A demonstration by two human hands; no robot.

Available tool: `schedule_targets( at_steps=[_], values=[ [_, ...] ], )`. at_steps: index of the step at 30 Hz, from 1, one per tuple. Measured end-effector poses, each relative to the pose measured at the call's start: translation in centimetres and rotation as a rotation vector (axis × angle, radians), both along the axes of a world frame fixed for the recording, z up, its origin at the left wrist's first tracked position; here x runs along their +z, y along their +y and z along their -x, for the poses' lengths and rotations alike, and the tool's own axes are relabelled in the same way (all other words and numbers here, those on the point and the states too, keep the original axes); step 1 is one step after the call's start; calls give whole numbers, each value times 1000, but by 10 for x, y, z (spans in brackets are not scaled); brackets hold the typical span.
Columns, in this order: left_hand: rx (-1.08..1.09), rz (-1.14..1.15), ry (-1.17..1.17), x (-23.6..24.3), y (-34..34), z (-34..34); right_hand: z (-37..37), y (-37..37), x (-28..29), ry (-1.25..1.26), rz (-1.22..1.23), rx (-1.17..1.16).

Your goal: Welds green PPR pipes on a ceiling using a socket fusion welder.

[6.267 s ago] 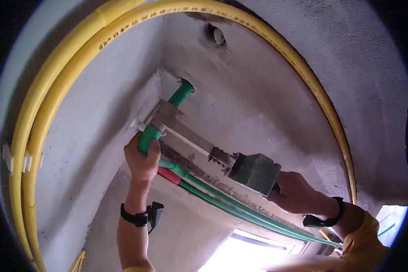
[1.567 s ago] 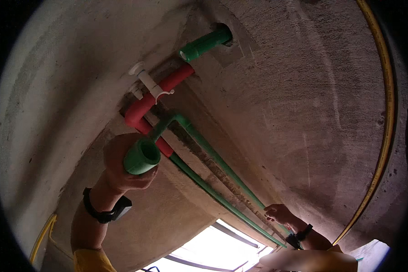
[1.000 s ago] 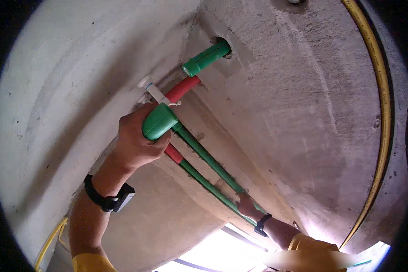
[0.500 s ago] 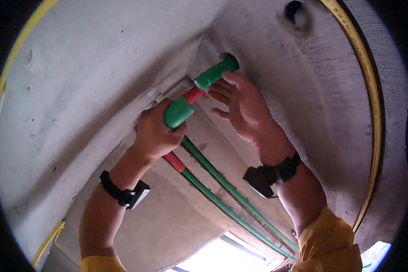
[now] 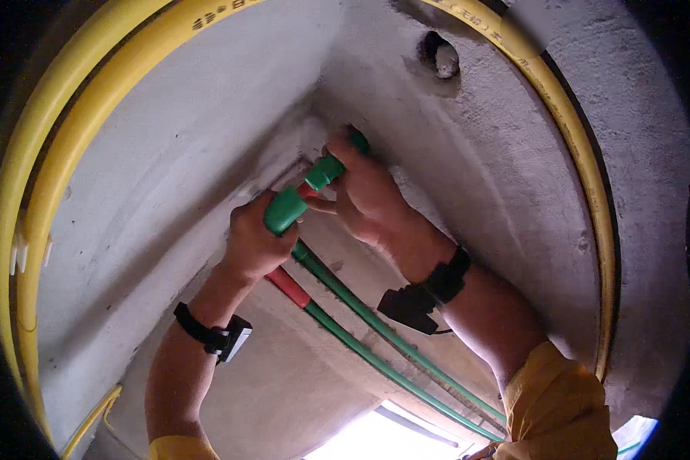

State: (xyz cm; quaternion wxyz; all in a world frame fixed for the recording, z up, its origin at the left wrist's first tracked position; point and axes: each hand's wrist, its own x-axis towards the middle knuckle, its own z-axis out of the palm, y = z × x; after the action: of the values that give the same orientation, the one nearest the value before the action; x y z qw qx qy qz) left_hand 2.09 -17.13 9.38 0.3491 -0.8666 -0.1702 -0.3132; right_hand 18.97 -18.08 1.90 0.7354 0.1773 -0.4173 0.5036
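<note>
My left hand is wrapped round a green plastic pipe elbow. A red pipe section runs down below that hand and joins a long green pipe. Just beyond the elbow, my right hand is closed round a short green pipe piece, whose far end meets the wall in the corner. A bit of red shows between the two green ends; my right fingers partly hide it, so I cannot tell how they join.
A second long green pipe runs alongside. Thick yellow pipes curve along the left and top, another yellow pipe along the right. The right wall has a round hole. A bright opening lies at the bottom. Both wrists wear strapped black devices.
My right hand has gone from open beside the short green pipe piece to closed round it. The view has shifted, showing more of the yellow pipes. My left hand keeps its hold.
</note>
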Motion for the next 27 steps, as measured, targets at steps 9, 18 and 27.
schedule_targets(
  at_steps=[9,18,27],
  values=[
    [-56,-11,25,-9,-9,4,1,10,17,-72,79,-50],
    [-51,-1,-31,-15,-10,1,12,19,24,83,135,-77],
    [-57,-5,-78,-7,-1,1,12,10,28,35,76,16]
  ],
)
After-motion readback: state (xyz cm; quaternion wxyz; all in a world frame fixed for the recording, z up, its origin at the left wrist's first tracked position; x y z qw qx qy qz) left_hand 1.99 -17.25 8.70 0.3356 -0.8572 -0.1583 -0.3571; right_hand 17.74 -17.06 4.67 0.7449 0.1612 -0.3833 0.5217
